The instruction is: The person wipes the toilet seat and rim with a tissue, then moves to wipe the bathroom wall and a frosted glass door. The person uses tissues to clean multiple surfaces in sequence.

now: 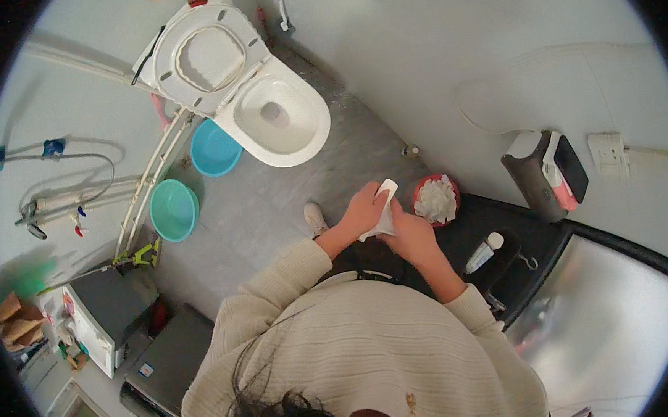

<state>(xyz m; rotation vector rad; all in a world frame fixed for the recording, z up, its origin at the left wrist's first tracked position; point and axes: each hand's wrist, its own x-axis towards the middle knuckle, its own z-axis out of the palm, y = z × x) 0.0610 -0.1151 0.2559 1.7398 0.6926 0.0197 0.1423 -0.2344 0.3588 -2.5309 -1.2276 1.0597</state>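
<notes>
Both of my hands meet in front of my body, at the middle of the view. Between them is a folded piece of white tissue paper, its upper end sticking up past my fingers. My left hand grips it from the left, fingers curled round it. From the right, my right hand is closed on its other side. Just beyond my right hand stands a red bin heaped with crumpled white paper.
Ahead is a white toilet, lid and seat raised. Blue and green basins sit on the floor at left, by white pipes. At right, a black surface bears a white tube; a dark tissue holder hangs on the wall.
</notes>
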